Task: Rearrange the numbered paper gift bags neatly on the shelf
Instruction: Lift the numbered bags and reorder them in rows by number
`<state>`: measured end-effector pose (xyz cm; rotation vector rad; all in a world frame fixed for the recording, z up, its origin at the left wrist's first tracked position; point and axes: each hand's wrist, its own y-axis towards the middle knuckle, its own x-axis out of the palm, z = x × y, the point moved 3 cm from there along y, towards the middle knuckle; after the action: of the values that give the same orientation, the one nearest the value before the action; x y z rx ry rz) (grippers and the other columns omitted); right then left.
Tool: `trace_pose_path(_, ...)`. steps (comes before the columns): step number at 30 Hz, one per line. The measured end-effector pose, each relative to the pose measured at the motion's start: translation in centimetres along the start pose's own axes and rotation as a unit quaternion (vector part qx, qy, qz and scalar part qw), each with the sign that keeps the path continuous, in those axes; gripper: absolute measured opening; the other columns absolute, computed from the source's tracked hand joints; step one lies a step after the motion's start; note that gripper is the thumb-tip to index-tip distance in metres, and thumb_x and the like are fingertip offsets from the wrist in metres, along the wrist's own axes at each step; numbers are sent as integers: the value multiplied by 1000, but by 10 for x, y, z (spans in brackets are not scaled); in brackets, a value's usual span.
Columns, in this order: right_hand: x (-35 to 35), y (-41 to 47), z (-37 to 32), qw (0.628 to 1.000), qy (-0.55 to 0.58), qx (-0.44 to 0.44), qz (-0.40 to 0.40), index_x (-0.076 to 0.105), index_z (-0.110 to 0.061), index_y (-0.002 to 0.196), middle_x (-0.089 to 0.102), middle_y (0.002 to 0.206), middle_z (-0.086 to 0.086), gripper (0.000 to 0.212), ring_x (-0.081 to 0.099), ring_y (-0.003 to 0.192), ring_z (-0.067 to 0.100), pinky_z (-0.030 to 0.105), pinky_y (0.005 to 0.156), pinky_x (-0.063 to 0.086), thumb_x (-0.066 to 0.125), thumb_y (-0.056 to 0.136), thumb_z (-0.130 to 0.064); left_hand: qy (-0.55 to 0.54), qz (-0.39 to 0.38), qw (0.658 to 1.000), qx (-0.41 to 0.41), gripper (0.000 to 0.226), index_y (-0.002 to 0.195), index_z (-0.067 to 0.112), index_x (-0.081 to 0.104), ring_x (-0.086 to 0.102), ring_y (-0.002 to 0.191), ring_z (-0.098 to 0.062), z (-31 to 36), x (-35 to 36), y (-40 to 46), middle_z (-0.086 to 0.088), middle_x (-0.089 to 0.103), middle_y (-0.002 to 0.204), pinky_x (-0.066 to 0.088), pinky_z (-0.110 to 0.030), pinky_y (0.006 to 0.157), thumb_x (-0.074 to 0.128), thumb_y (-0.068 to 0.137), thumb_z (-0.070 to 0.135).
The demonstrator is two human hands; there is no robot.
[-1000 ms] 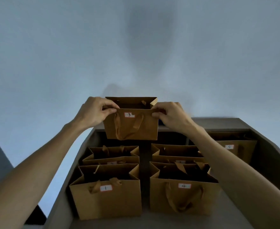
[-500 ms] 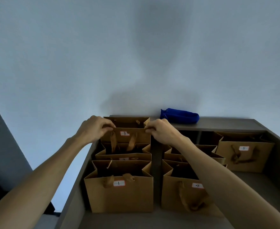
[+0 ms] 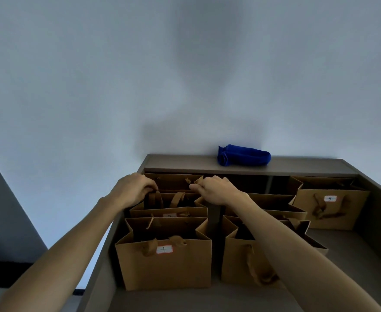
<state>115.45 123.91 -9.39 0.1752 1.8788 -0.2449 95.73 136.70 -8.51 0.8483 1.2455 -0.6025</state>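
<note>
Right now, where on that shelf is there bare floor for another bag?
Bare shelf floor lies right of the second column, in front of bag 5. The top ledge left of the blue cloth is bare. The left column behind bag 1 is packed, with the left hand and right hand gripping its back bag.

Bag 3 (image 3: 173, 183) now lowered behind bag 2 (image 3: 169, 212).

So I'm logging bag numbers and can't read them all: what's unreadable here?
Head view only:
- Back-left bag: label hidden behind the bag in front; left hand and right hand grip its rim.
- Second left bag: label cut off by bag 1.
- Front-right bag: label covered by the right forearm.
</note>
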Motion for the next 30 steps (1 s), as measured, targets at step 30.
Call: trace_pose_path(30, 11, -225, 125, 981, -38, -72, 174, 66, -36, 108, 60, 106, -19, 35, 43, 105, -1, 23, 86, 37, 42, 94, -58, -203, 37, 954, 219, 22, 113, 28, 67, 56, 93, 5, 218, 22, 6, 11, 65, 115, 48, -18, 84, 57, 95, 30)
